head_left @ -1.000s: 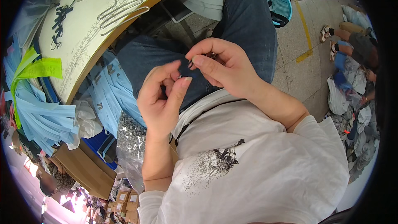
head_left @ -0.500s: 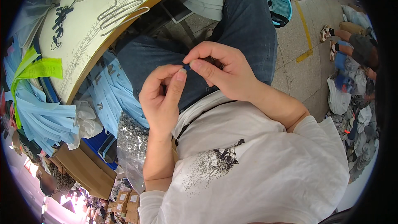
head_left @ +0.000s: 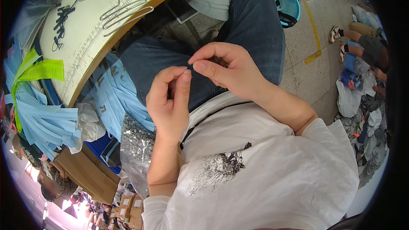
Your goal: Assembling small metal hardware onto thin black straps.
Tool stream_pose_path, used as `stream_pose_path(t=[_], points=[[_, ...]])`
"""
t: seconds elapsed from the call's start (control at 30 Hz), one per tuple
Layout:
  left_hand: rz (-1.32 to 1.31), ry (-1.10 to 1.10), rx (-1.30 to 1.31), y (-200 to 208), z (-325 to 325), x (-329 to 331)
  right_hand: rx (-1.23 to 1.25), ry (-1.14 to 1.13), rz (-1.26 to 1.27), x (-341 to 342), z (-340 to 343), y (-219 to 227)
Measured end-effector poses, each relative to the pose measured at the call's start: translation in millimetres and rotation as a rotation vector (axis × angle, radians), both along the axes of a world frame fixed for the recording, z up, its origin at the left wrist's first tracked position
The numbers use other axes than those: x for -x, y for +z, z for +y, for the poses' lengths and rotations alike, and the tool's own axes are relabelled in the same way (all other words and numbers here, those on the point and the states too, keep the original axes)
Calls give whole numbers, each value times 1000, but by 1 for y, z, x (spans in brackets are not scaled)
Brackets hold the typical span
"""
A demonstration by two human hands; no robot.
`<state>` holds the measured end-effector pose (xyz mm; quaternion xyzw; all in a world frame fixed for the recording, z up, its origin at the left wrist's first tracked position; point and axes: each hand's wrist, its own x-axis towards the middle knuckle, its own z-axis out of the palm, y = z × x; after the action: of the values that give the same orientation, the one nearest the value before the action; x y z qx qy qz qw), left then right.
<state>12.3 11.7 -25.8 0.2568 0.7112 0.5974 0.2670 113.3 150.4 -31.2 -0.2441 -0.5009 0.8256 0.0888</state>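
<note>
Above my lap, my left hand (head_left: 167, 102) is closed in a pinch, with thumb tip and forefinger tip together. Facing it, my right hand (head_left: 230, 69) pinches too, its fingertips almost touching those of the left. Whatever lies between the fingers is too small and hidden to name. Something dark shows in the curled fingers of the right hand, also unclear. Under both hands are my dark blue jeans (head_left: 257, 30). Light blue strips (head_left: 117, 98) with small metal pieces on them hang at the left beside my thigh.
A white curved table (head_left: 91, 47) at upper left holds a bent wire rack (head_left: 123, 15) and black cords (head_left: 61, 23). Bright green (head_left: 44, 70) and pale blue strips drape off its left. A turquoise basket (head_left: 285, 4) stands on the floor. Another person's legs (head_left: 362, 51) are at far right.
My left hand has shifted slightly right and its wrist has turned a little. The small dark blue bit seen between the fingertips no longer shows. My right hand has barely moved.
</note>
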Motion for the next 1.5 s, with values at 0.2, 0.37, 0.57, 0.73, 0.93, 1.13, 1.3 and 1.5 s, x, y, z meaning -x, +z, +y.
stream_pose_path(t=[0.2,0.37,0.57,0.73,0.93,1.13,1.3,1.5], points=[[77,-31,106,5,1,0,-197,-67,43,-2,-4,-5],[-59,-71,130,13,2,3,-583,-105,133,-2,-4,-12],[-202,-71,110,16,4,3,-692,-117,140,-2,-3,-4],[-259,-81,15,13,3,3,-600,-133,200,-4,-3,-10],[-187,-109,133,15,3,6,-248,-108,64,-3,-6,0],[-98,-122,142,11,-1,9,-87,-75,-5,0,-2,5],[-158,-136,164,11,0,11,-56,-52,-3,1,-1,3],[-300,-136,86,15,3,8,-89,-81,36,0,-3,3]])
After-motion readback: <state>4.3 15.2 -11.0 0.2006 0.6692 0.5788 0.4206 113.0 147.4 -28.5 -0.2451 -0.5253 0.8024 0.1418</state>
